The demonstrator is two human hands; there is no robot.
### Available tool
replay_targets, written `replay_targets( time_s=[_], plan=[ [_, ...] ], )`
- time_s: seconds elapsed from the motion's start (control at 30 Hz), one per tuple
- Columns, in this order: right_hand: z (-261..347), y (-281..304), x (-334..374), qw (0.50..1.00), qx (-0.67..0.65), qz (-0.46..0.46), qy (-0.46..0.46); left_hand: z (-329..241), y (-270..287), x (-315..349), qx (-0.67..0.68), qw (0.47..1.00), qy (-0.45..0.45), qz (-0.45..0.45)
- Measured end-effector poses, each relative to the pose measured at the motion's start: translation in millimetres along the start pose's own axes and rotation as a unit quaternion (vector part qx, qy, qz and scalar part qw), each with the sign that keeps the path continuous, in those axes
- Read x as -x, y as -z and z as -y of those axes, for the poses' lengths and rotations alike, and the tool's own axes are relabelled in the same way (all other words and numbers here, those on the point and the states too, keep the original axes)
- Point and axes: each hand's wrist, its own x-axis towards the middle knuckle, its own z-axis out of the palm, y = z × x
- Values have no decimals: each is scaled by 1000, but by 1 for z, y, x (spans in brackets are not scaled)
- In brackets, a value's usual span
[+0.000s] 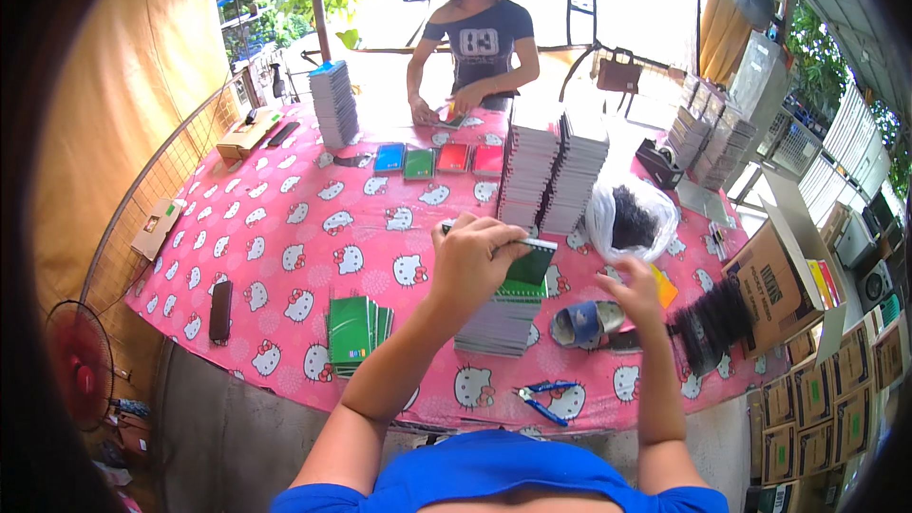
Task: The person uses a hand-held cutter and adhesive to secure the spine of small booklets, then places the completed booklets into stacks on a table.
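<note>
Head view, going left to right: a dark phone (220,313) lies on the pink tablecloth (256,266), then a fan of green notebooks (356,332). Next, the left hand (480,252) grasps a green-covered notebook (532,266) by its upper edge, fingers closed over it, above a stack of notebooks (492,328); whether the two touch I cannot tell. Blue-handled pliers (546,401) lie near the table edge. Farther right, the right hand (635,290) hovers just beside a white plastic bag (602,223), fingers loosely bent; whether they pinch anything I cannot tell. Black coils (708,328) lie beyond.
</note>
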Motion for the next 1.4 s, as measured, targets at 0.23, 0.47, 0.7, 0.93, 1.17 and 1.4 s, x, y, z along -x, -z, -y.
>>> replay_targets(
  time_s=[0.23, 0.47, 0.7, 0.93, 1.17, 1.4],
  plan=[
    [-187, 26, 113, 854, 285, 65, -430, -10, 0, -4, 36, 999, -15, -13],
    [-201, 37, 125, 859, 391, -24, -330, -9, -2, -2, 31, 1000, -6, -3],
    [-230, 63, 105, 930, 272, -83, -234, -16, -3, -2, 31, 999, -16, -28],
    [-219, 59, 64, 900, 322, -68, -286, -13, -8, 4, 18, 998, -21, -50],
    [-82, 54, 19, 980, 164, -96, -63, -15, -19, 4, -15, 996, -41, -79],
    [103, 23, 1, 974, -198, -12, 109, -23, -14, 1, 16, 999, -16, -35]
  ],
)
